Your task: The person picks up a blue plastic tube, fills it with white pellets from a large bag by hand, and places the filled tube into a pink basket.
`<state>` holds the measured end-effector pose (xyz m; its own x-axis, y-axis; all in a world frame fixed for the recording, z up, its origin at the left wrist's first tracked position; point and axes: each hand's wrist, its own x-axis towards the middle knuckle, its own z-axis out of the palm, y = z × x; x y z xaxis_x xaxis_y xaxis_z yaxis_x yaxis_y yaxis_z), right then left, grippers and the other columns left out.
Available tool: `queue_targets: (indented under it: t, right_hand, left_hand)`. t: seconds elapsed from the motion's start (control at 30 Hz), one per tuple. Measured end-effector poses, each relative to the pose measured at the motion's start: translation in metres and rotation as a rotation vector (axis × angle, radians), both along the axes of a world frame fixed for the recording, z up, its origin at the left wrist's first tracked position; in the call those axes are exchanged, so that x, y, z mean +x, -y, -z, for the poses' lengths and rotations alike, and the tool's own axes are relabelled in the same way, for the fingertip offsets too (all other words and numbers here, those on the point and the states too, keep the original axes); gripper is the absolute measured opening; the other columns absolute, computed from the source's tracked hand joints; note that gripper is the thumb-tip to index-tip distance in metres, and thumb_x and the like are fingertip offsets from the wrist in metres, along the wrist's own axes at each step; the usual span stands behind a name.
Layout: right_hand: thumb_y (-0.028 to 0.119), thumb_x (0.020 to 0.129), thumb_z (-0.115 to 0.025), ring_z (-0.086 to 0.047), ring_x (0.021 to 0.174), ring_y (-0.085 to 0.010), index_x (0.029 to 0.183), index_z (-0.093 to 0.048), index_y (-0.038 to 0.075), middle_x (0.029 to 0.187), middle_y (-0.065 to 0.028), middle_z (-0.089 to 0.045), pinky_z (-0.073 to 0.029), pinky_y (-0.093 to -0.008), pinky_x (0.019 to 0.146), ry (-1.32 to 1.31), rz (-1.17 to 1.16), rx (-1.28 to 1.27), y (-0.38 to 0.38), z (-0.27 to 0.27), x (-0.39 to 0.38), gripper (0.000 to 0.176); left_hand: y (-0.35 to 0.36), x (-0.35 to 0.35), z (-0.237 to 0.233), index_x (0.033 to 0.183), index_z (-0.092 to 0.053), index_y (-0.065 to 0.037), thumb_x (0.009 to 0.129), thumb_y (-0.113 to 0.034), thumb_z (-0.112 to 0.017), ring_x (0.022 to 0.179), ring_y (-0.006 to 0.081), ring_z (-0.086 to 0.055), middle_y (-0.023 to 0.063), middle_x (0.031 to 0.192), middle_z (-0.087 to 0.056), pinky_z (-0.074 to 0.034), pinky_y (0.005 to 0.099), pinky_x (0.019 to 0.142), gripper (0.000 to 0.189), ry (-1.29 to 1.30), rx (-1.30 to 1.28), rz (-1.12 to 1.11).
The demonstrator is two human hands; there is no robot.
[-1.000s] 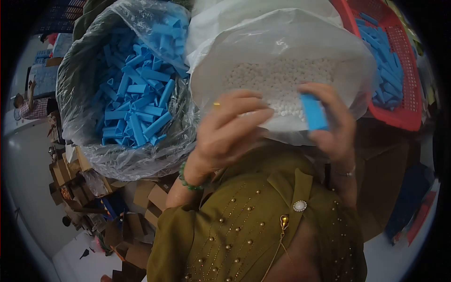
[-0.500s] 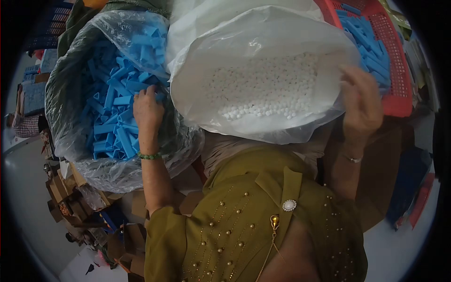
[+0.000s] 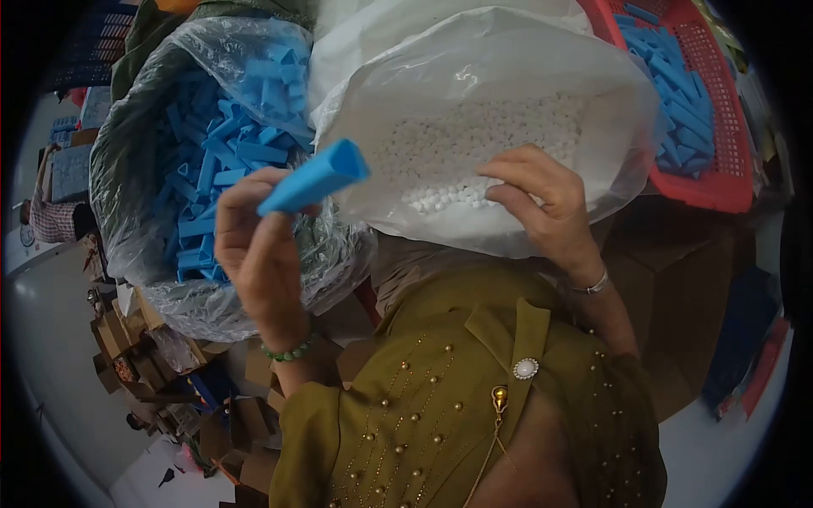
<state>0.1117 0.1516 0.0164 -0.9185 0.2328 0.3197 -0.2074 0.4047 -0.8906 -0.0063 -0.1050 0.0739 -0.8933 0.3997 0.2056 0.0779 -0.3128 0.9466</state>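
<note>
My left hand (image 3: 258, 254) grips a blue plastic triangular tube (image 3: 313, 176) between thumb and fingers, its hollow end tilted up to the right. Behind that hand is a clear plastic bag lining a sack (image 3: 127, 229), full of similar blue tubes (image 3: 224, 148). My right hand (image 3: 546, 199) is over the white plastic bag (image 3: 508, 59), thumb and fingertips drawn close together beside the small white balls (image 3: 449, 196). Whether a ball is between those fingertips I cannot make out.
At the upper right stands a red plastic basket (image 3: 724, 110) with more blue tubes (image 3: 677, 93). Cardboard boxes (image 3: 677, 296) lie at the right, others (image 3: 127, 339) at the lower left. A person in a checked shirt (image 3: 52, 220) is at the far left.
My left hand has come out of the blue pile toward me, now with a tube in it. My right hand has moved left and down from beside the red basket to the white balls.
</note>
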Motion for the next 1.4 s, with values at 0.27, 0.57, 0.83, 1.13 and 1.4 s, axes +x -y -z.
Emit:
queue_targets:
  t: [0.27,0.57,0.83,1.13,1.4]
  right_hand:
    - [0.000,0.079,-0.072,-0.063,0.088,-0.0149,0.109,-0.066,0.004,0.102,-0.0072,-0.065,-0.051,-0.0273,0.073,-0.083,-0.088,-0.382,0.018,0.002,-0.008,0.031]
    - [0.003,0.073,-0.066,-0.060,0.084,-0.0310,0.087,-0.062,-0.002,0.085,-0.0146,-0.057,-0.049,-0.0388,0.070,0.366,-0.026,0.721,-0.036,0.003,-0.004,0.015]
    - [0.004,0.071,-0.065,-0.058,0.083,-0.0348,0.082,-0.061,0.000,0.083,-0.0157,-0.056,-0.048,-0.0432,0.071,0.227,0.019,0.727,-0.016,0.048,-0.030,0.012]
    - [0.003,0.071,-0.068,-0.059,0.077,-0.0255,0.103,-0.068,0.001,0.086,-0.0131,-0.062,-0.046,-0.0335,0.070,0.432,-0.010,-0.098,-0.022,0.027,-0.020,0.032]
    - [0.001,0.072,-0.066,-0.059,0.076,-0.0209,0.103,-0.068,0.002,0.084,-0.0105,-0.061,-0.045,-0.0312,0.069,0.336,0.025,0.113,-0.019,0.024,-0.019,0.031]
  left_hand:
    - [-0.080,0.037,0.077,0.107,-0.054,0.000,0.086,0.001,-0.061,0.104,0.0165,-0.056,0.0091,0.110,-0.059,-0.046,0.0327,0.093,0.023,0.496,0.097,0.336]
    - [-0.084,0.001,0.069,0.107,-0.055,0.001,0.070,-0.002,-0.071,0.096,0.0335,-0.060,0.0191,0.107,-0.060,-0.049,0.0403,0.083,0.040,-0.451,-0.849,0.236]
    - [-0.106,-0.012,0.102,0.115,-0.057,0.002,0.072,-0.007,-0.069,0.091,0.0359,-0.061,0.0166,0.101,-0.062,-0.049,0.0394,0.081,0.045,-0.574,-1.037,0.255]
    - [-0.097,-0.005,0.073,0.106,-0.066,0.000,0.078,-0.003,-0.070,0.073,0.0048,-0.054,-0.0039,0.082,-0.060,-0.045,0.0225,0.062,0.028,0.265,-0.457,0.339]
    - [-0.111,0.002,0.063,0.110,-0.065,-0.008,0.070,0.003,-0.073,0.074,0.0175,-0.060,0.0063,0.090,-0.067,-0.049,0.0280,0.066,0.042,-0.539,-0.613,0.154]
